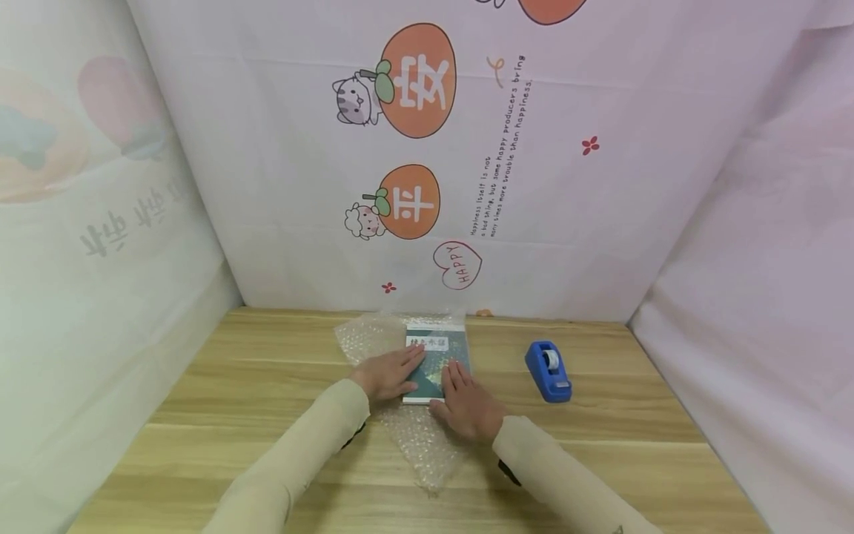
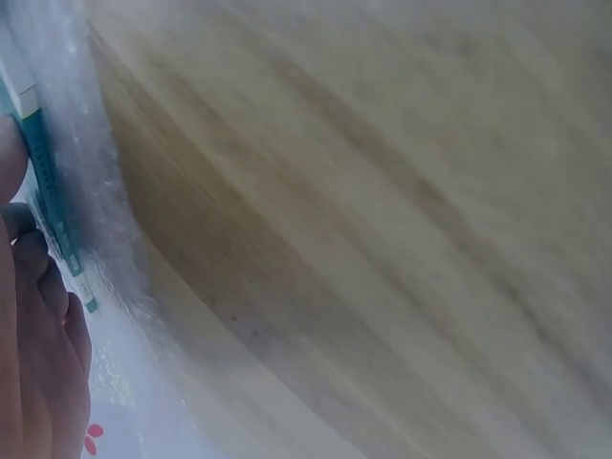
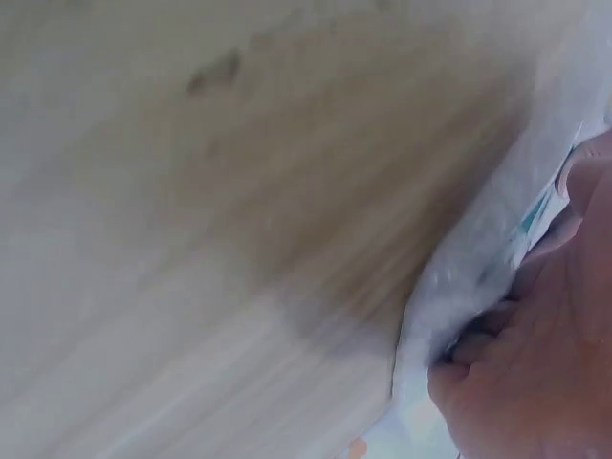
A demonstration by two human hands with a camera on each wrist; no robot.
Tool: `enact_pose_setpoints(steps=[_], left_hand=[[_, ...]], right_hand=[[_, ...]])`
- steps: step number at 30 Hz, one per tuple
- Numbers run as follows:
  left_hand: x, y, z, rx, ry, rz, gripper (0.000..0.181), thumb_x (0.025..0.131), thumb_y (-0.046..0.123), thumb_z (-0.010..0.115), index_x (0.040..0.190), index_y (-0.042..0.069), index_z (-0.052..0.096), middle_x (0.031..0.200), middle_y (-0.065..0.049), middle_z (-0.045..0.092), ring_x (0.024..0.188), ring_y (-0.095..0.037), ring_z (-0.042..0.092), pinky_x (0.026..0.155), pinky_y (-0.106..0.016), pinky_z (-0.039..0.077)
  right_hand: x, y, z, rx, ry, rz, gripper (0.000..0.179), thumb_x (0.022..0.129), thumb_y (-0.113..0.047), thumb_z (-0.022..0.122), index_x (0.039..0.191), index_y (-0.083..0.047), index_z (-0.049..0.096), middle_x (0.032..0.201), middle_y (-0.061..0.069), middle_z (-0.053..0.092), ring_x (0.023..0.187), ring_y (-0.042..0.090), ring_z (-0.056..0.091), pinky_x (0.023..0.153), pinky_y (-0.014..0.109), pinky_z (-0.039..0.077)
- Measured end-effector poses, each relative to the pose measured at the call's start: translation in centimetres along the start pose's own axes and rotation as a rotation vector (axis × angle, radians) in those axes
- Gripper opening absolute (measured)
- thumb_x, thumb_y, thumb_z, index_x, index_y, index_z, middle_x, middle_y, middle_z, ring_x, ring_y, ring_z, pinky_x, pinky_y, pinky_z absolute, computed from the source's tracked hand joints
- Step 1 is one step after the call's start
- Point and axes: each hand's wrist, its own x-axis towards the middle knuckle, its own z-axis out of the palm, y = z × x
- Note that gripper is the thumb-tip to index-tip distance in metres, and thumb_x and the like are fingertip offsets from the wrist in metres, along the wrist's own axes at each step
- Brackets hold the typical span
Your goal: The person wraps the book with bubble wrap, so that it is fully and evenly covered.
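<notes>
A teal book [image 1: 429, 371] with a white title label lies on a sheet of bubble wrap [image 1: 420, 441] near the table's back edge. My left hand [image 1: 388, 373] rests on the book's left side, fingers extended over the cover. On the lower right part of the book, my right hand [image 1: 470, 408] lies with its fingers pointing forward. The left wrist view shows the book's spine or edge [image 2: 57, 206] beside the left hand [image 2: 43, 354]. In the right wrist view, bubble wrap [image 3: 469, 249] runs along the right hand [image 3: 545, 344], and its fingertips are partly hidden.
A blue tape dispenser [image 1: 548, 373] with a roll in it stands on the wooden table [image 1: 280, 386], right of the book. Behind the table hangs a printed white cloth [image 1: 534, 282], with more pale cloth along both sides.
</notes>
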Motion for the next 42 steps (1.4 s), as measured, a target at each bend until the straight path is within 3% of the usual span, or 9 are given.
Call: enact_pose_setpoints(steps=[16,23,30,37,42], left_hand=[[0.3,-0.5,1.3,0.002,-0.002,-0.038,0.073,0.112,0.049,0.042,0.169,0.009,0.021,0.179,-0.006,0.016,0.165,-0.023,0.021,0.134,-0.039,0.026],[0.5,-0.5,1.4,0.019,0.011,-0.02,0.074,0.112,0.05,0.039,0.169,0.008,0.021,0.179,-0.008,0.016,0.165,-0.024,0.021,0.134,-0.04,0.027],[0.2,-0.2,0.8,0.028,0.02,-0.012,0.071,0.113,0.047,0.042,0.168,0.005,0.024,0.178,-0.011,0.02,0.165,-0.026,0.024,0.133,-0.042,0.028],[0.1,0.2,-0.2,0.16,-0.009,-0.033,0.074,0.11,0.053,0.044,0.167,0.008,0.03,0.177,-0.007,0.026,0.163,-0.022,0.028,0.132,-0.036,0.029],[-0.1,0.0,-1.7,0.078,-0.022,-0.079,0.076,0.109,0.055,0.048,0.168,0.01,0.03,0.177,-0.005,0.026,0.163,-0.022,0.028,0.133,-0.037,0.028]], right_hand=[[-2.4,1.7,-1.2,0.036,-0.068,-0.065,0.079,0.113,-0.055,0.035,0.167,0.001,0.023,0.177,0.019,0.015,0.166,0.034,0.018,0.132,0.048,0.029],[-3.6,2.4,-1.3,0.036,-0.082,-0.085,0.078,0.112,-0.055,0.036,0.168,-0.002,0.021,0.178,0.016,0.014,0.166,0.032,0.017,0.132,0.049,0.029],[-3.9,2.9,-0.3,0.014,-0.054,-0.11,0.072,0.114,-0.05,0.033,0.169,-0.004,0.02,0.179,0.015,0.014,0.166,0.031,0.017,0.132,0.052,0.029],[-3.9,3.1,-0.1,0.028,-0.05,-0.138,0.069,0.115,-0.046,0.03,0.168,-0.003,0.02,0.178,0.016,0.013,0.166,0.032,0.016,0.132,0.052,0.028],[-3.8,3.1,-0.4,0.029,-0.053,-0.137,0.069,0.115,-0.047,0.029,0.168,-0.003,0.02,0.178,0.016,0.014,0.166,0.032,0.017,0.132,0.052,0.028]])
